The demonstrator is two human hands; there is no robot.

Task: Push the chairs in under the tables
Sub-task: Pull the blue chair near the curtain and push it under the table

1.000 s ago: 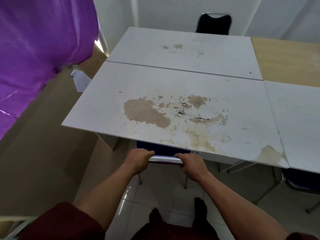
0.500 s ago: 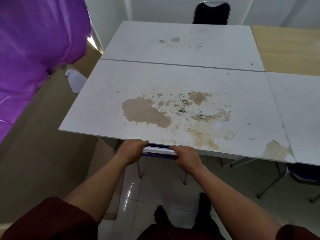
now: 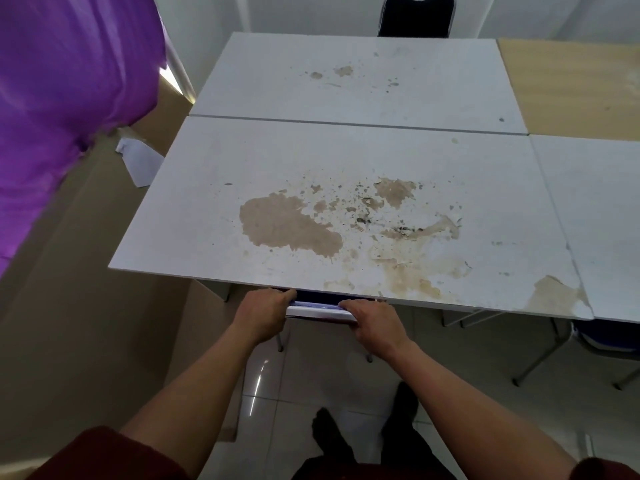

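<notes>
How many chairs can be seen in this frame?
3. One blue chair is held by both hands at the near table edge; a black chair stands at the far side; part of another blue chair shows under the right table. Others may be hidden.

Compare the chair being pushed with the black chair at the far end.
The near chair has a blue back, gripped by the left hand and right hand; the black chair stands untouched. The near chair is almost hidden under the stained table; the black chair's back shows well above the far table. Both have metal frames.
</notes>
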